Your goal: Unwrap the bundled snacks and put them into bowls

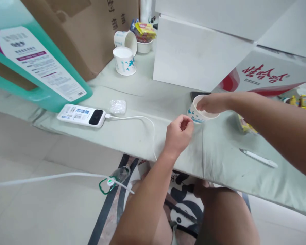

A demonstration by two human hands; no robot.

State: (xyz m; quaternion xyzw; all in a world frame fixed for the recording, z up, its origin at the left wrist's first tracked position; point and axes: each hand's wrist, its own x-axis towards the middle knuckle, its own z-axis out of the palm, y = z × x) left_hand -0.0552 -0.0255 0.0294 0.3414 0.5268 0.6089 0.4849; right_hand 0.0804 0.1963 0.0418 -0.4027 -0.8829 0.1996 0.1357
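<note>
A white paper cup with blue leaf prints (pixel 197 116) stands on the cloth-covered table. My right hand (pixel 211 103) reaches over its rim from the right, fingers together and pointing down inside. The cup wall and the hand itself hide the fingertips. Just left of the cup is my left hand (pixel 180 132), its fingers curled in a pinch close to the cup's lower side. Whether it touches the cup, or holds something small, I cannot tell. A dark flat object (pixel 197 95) lies partly behind the cup.
A white power bank (pixel 81 115) with a cable lies left, beside a green liquid jug (pixel 48 68) and a clear plastic packet (pixel 118 106). Paper cups (pixel 124 63) and snack packs (pixel 145 30) stand behind. White boxes (pixel 193 51) line the back; a white pen-like cutter (pixel 258 158) lies right.
</note>
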